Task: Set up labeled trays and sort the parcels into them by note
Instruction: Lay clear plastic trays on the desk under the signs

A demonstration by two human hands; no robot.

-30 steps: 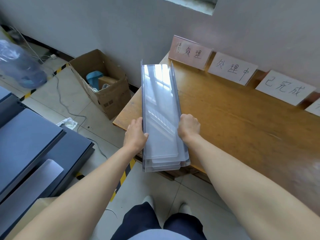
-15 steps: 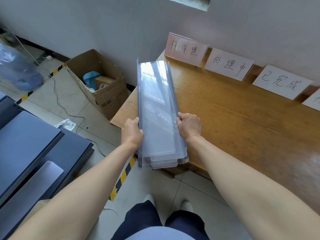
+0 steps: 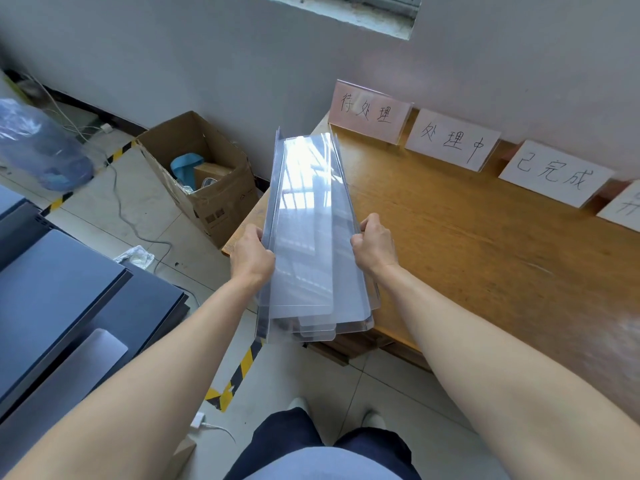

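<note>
A nested stack of long clear plastic trays hangs over the left end of the wooden table. My left hand grips the stack's left wall and my right hand grips its right wall. Along the wall at the table's back stand handwritten label cards: a pink one, a white one, another white one, and the edge of a fourth. No parcels show in this view.
An open cardboard box with a blue item sits on the floor left of the table. A blue water jug lies at far left. Dark grey panels are stacked at lower left. Cables and yellow-black tape run across the tiled floor.
The tray stack has stayed in both hands and shifted slightly forward and left relative to the table; the view tilted up a little, showing more wall and a fourth card.
</note>
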